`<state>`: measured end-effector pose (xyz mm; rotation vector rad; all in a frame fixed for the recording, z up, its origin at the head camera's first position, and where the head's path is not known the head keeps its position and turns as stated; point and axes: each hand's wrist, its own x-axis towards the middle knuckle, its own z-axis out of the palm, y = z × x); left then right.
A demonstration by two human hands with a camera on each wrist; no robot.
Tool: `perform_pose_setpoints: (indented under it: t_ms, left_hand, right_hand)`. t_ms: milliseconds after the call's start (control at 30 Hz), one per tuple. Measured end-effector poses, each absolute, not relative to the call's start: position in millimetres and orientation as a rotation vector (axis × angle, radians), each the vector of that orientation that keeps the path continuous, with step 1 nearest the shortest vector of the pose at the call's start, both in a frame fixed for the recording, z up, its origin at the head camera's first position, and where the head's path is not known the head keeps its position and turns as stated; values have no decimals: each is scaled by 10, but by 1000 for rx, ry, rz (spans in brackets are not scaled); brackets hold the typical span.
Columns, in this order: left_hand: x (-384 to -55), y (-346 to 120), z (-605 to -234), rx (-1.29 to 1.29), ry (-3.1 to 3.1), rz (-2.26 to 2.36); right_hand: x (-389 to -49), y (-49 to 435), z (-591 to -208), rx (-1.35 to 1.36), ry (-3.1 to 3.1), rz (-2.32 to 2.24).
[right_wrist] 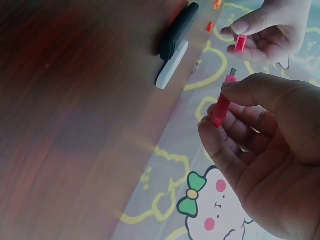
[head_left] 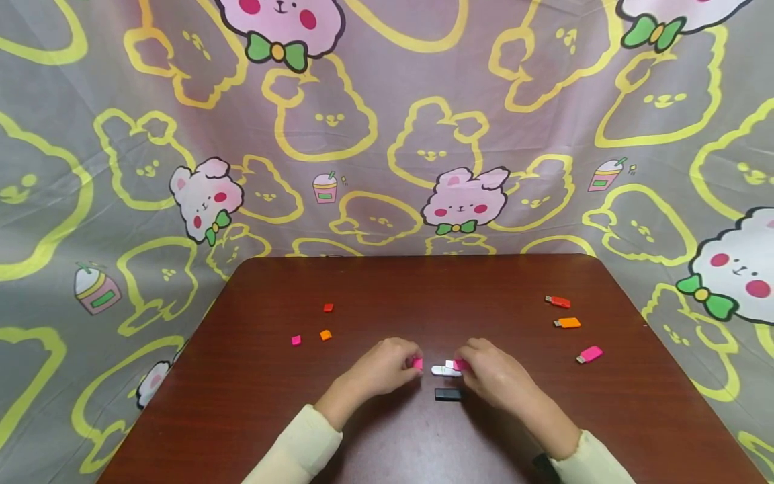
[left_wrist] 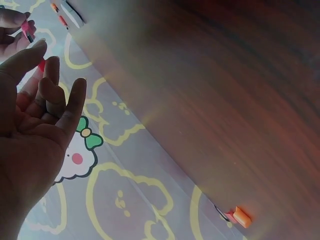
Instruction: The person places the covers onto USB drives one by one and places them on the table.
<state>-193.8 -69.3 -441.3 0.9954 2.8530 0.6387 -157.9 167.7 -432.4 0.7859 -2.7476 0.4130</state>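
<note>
Over the middle of the table, my left hand (head_left: 385, 366) pinches a small pink cap (head_left: 418, 364) between thumb and fingers; its hollow end shows in the right wrist view. Facing it, my right hand (head_left: 497, 373) grips a pink USB flash drive (right_wrist: 221, 106) whose metal plug (right_wrist: 233, 72) is bare and points toward the cap. A gap separates plug and cap. Below the hands lie a white flash drive (head_left: 440, 371), partly covered in the head view by the right hand's drive, and a black flash drive (head_left: 447, 395) nearer the front.
On the left lie a red cap (head_left: 328, 308), an orange cap (head_left: 326, 335) and a pink cap (head_left: 296, 341). At right, plugs bare, are a red drive (head_left: 558, 302), an orange drive (head_left: 568, 323) and another pink drive (head_left: 589, 355). Patterned cloth (head_left: 375, 134) hangs behind the table.
</note>
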Motion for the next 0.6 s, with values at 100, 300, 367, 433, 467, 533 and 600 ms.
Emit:
perform_pose_setpoints:
  t_ms: [100, 300, 367, 433, 467, 533, 600]
  left_hand:
    - [-1932, -686, -4404, 1027, 2864, 630]
    - [-1921, -663, -4389, 997, 2843, 637]
    - [-1921, -653, -4389, 998, 2839, 637]
    - [-1920, -644, -4386, 1004, 2838, 638]
    - [-1920, -639, -4385, 1003, 2836, 640]
    - [-1919, -629, -4386, 1011, 2835, 640]
    - [-1919, -620, -4389, 1018, 2833, 636]
  right_hand:
    - [-1576, 1659, -4319, 794, -2744, 411]
    - [-1583, 1625, -4306, 788, -2779, 409]
    - [-1586, 1611, -4303, 789, -2791, 405]
    - [-1586, 1595, -4297, 792, -2800, 407]
    - [-1586, 1587, -4296, 791, -2807, 411]
    - [-1584, 1569, -4295, 790, -2820, 417]
    - [-1582, 1554, -4294, 789, -2830, 424]
